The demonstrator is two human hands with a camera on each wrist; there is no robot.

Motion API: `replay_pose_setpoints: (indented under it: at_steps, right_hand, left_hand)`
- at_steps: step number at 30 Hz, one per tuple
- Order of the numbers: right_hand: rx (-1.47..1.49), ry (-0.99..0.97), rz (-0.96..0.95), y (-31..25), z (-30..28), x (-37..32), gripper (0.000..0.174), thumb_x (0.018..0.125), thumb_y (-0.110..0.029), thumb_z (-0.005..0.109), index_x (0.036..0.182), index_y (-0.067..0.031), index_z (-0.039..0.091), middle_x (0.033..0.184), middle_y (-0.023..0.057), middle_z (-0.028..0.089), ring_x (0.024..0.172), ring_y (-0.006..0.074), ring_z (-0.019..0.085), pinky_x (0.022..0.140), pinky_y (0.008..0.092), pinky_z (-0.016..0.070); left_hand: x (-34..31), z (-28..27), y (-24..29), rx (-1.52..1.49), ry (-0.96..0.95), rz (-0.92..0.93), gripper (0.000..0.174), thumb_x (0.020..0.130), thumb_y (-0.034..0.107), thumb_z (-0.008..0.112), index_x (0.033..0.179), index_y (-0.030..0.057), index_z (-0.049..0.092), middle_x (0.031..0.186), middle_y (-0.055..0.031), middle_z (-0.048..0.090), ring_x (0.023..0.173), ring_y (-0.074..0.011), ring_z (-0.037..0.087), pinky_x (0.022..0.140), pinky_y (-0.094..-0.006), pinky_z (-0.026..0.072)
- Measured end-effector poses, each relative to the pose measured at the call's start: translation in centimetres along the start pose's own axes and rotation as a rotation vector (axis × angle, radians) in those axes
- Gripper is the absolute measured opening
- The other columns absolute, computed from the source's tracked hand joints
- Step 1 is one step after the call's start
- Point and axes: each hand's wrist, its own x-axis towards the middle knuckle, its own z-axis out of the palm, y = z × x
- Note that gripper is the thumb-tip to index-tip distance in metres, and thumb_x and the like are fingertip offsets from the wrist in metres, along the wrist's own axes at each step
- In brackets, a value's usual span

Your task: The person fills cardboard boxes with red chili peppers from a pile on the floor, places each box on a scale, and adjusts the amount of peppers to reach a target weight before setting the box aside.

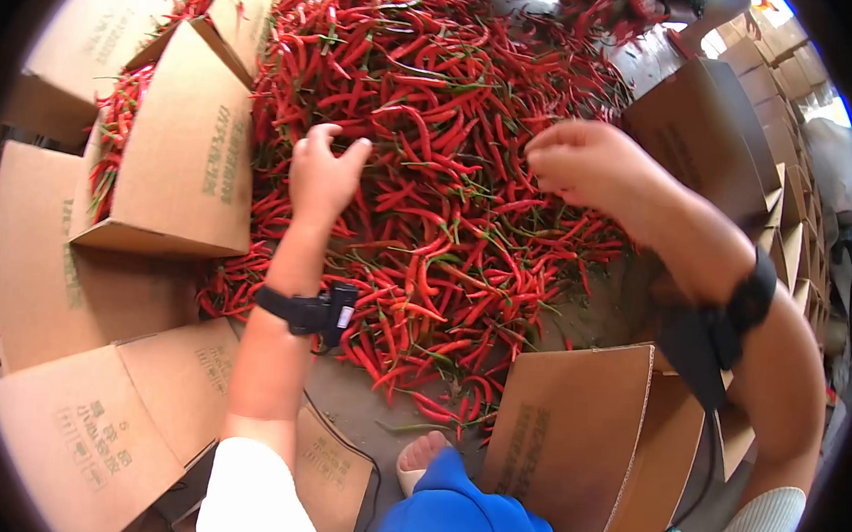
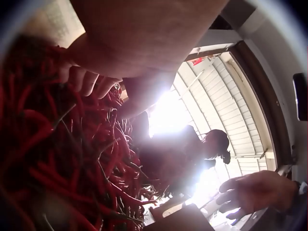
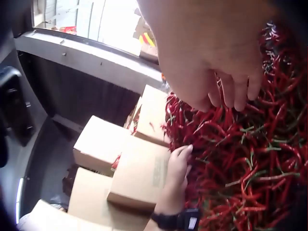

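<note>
A large heap of red chili peppers point(image 1: 450, 171) with green stems spreads over the floor in front of me. My left hand point(image 1: 325, 179) is over the left part of the heap, thumb and fingers apart, with nothing seen between them. Farther right, my right hand point(image 1: 600, 164) hovers above the heap with its fingers loosely bent downward. In the right wrist view the fingers of that right hand point(image 3: 221, 72) hang over the chili peppers point(image 3: 250, 159); no pepper shows in their grasp. The left wrist view has the left fingertips close against the chili peppers point(image 2: 72, 159).
An open cardboard box point(image 1: 186, 147) with peppers stands left of the heap, among several other cartons. Another open box point(image 1: 572, 428) is near my right knee, and a darker carton point(image 1: 707, 136) stands at the right. A foot point(image 1: 423, 454) is at the heap's near edge.
</note>
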Motion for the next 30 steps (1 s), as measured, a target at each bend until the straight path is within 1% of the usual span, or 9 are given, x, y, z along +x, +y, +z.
replay_pose_setpoints:
  at_steps: [3,6,10,14,20,22,26,28,30]
  right_hand:
    - [0.090,-0.020,-0.093,1.6,0.1,-4.4,0.028,0.089,-0.021,0.061,0.113,-0.0058,0.061,0.099,0.0033,0.064,0.091,0.0100,0.060,0.081,0.0259,0.0476]
    - [0.333,0.057,-0.110,2.8,-1.2,-8.4,0.025,0.091,-0.016,0.059,0.112,-0.0026,0.060,0.099,0.0049,0.064,0.092,0.0102,0.061,0.082,0.0254,0.0483]
    - [0.401,0.233,-0.091,4.8,-2.3,-13.3,0.022,0.091,-0.008,0.058,0.111,0.0015,0.059,0.102,0.0068,0.063,0.091,0.0106,0.061,0.081,0.0247,0.0486]
    - [0.258,0.442,-0.278,6.1,-3.1,-18.6,0.021,0.092,-0.005,0.055,0.112,0.0026,0.056,0.103,0.0072,0.062,0.091,0.0108,0.061,0.083,0.0256,0.0486]
    - [-0.391,-0.167,-0.276,9.9,-2.4,-28.9,0.022,0.074,-0.014,0.071,0.092,-0.0036,0.063,0.077,0.0115,0.060,0.069,0.0303,0.061,0.060,0.0361,0.0500]
    - [-0.467,-0.250,-0.188,11.2,-0.5,-31.5,0.033,0.075,-0.034,0.075,0.089,-0.0059,0.066,0.077,0.0109,0.063,0.073,0.0298,0.063,0.064,0.0370,0.0509]
    - [-0.582,-0.145,-0.120,14.3,-1.6,-34.7,0.028,0.071,-0.026,0.076,0.090,-0.0068,0.067,0.076,0.0105,0.064,0.071,0.0292,0.063,0.064,0.0370,0.0509]
    - [-0.459,0.032,-0.096,14.7,-2.8,-36.4,0.026,0.067,-0.011,0.073,0.090,-0.0028,0.065,0.077,0.0111,0.064,0.071,0.0276,0.063,0.063,0.0344,0.0504]
    - [-0.391,0.147,-0.066,14.0,-3.4,-37.7,0.025,0.067,-0.005,0.071,0.090,-0.0008,0.063,0.077,0.0109,0.063,0.070,0.0249,0.063,0.062,0.0319,0.0499]
  left_hand:
    - [-1.3,1.3,1.6,-0.397,-0.085,-0.103,0.038,0.079,0.029,0.070,0.100,-0.0018,0.061,0.089,-0.0123,0.065,0.082,-0.0223,0.064,0.075,-0.0341,0.0516]
    - [-7.4,1.2,10.4,-0.543,-0.604,-0.035,0.034,0.082,0.027,0.070,0.101,0.0005,0.061,0.089,-0.0071,0.065,0.084,-0.0130,0.062,0.075,-0.0289,0.0499]
    - [-15.2,2.5,20.8,-0.750,-0.945,0.395,0.062,0.078,0.051,0.062,0.112,-0.0008,0.060,0.112,-0.0208,0.061,0.102,-0.0339,0.060,0.087,-0.0437,0.0477]
    - [-13.9,0.1,27.8,-0.132,-1.497,0.667,0.035,0.075,0.035,0.059,0.085,0.0038,0.072,0.086,-0.0145,0.069,0.086,-0.0311,0.066,0.075,-0.0404,0.0527]
    - [-16.0,0.4,24.2,-0.232,-1.193,0.720,0.031,0.075,0.024,0.053,0.068,-0.0056,0.061,0.068,-0.0244,0.058,0.068,-0.0406,0.059,0.065,-0.0463,0.0480]
    - [-18.2,-1.6,22.6,-0.320,-0.997,0.651,0.033,0.081,0.025,0.054,0.069,-0.0051,0.059,0.067,-0.0237,0.056,0.069,-0.0401,0.058,0.066,-0.0467,0.0470]
    - [-23.2,-3.5,23.1,-0.495,-1.038,0.329,0.030,0.088,0.022,0.051,0.091,-0.0049,0.063,0.083,-0.0244,0.063,0.085,-0.0407,0.061,0.079,-0.0475,0.0486]
    - [-26.7,-2.4,23.6,-0.552,-0.969,0.460,0.047,0.090,0.022,0.048,0.122,-0.0123,0.049,0.118,-0.0307,0.055,0.113,-0.0404,0.053,0.097,-0.0437,0.0418]
    - [-28.1,-2.7,26.1,-0.554,-1.143,0.457,0.053,0.090,0.021,0.046,0.128,-0.0162,0.040,0.127,-0.0336,0.047,0.120,-0.0414,0.047,0.103,-0.0418,0.0376]
